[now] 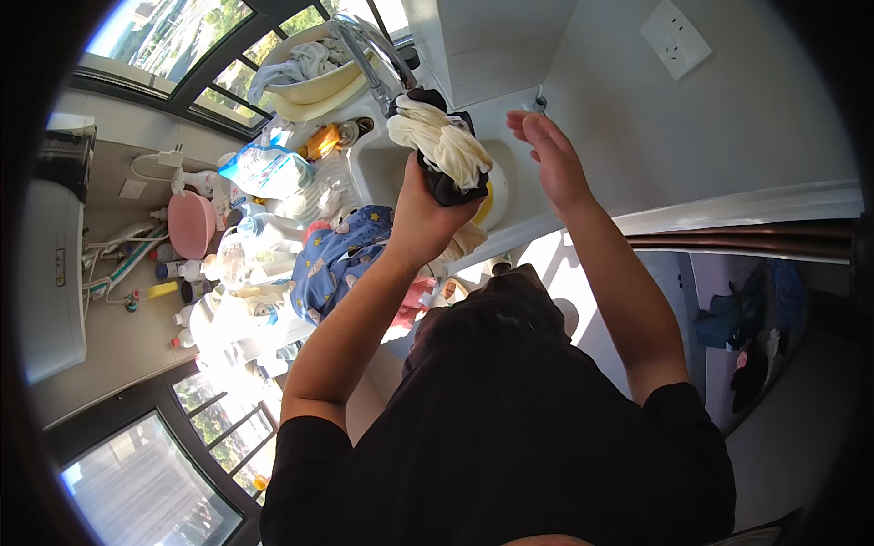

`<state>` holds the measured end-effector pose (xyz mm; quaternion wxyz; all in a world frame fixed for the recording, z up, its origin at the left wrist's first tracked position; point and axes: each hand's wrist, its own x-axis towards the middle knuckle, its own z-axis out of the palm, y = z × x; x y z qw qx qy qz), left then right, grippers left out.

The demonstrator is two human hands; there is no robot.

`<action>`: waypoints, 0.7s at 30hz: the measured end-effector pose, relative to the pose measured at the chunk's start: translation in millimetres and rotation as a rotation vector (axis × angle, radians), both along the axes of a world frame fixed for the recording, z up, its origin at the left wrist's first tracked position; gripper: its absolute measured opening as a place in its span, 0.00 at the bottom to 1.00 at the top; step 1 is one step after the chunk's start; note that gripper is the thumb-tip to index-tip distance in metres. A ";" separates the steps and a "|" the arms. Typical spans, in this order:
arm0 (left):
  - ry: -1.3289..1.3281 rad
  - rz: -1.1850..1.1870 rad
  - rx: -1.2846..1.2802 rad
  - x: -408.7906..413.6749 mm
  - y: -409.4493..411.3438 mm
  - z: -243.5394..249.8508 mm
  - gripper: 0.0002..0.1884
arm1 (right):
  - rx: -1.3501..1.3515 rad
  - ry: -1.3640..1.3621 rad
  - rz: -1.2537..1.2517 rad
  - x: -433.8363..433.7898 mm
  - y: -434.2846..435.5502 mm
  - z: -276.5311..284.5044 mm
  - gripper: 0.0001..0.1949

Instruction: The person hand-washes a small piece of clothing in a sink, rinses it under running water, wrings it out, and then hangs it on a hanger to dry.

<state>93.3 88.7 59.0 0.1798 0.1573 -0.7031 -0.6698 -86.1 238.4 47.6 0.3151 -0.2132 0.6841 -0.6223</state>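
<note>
My left hand (433, 215) grips a bundle of bunched black cloth (450, 190) with twisted cream cloth (444, 143) on top, held over a white sink (382, 160). To the right, my right hand (550, 153) is raised over the sink's right side, fingers extended and close together, holding nothing. Behind the bundle rises a chrome faucet (375, 68). Part of a white and yellow round item (497, 194) shows in the basin below. Blue patterned cloth (341, 256) lies beside the sink, near my left forearm.
A cream basin (321, 85) of wet-looking laundry stands behind the sink at the left. Bottles, a blue and white pouch (266, 167) and a pink basin (191, 225) crowd the left counter. A wall with a socket plate (676, 39) bounds the right side.
</note>
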 end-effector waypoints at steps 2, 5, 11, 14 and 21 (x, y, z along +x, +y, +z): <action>0.047 -0.123 0.029 -8.5 21.5 -14.7 0.48 | -0.315 -0.311 0.001 39.4 35.2 4.8 0.30; 0.189 -0.476 0.222 -15.1 63.6 -34.5 0.55 | -0.193 -0.028 -0.206 85.1 88.1 -2.0 0.26; -0.156 -0.500 0.797 -32.6 157.6 -36.3 0.20 | -0.121 -0.060 -0.515 129.5 221.2 -16.9 0.22; -0.128 -0.498 0.765 -39.2 197.8 -28.0 0.14 | -0.107 0.161 -0.848 143.0 291.9 -11.5 0.22; 0.120 -0.838 0.350 -70.9 306.1 9.9 0.17 | -0.198 0.251 -1.423 219.1 491.3 14.1 0.15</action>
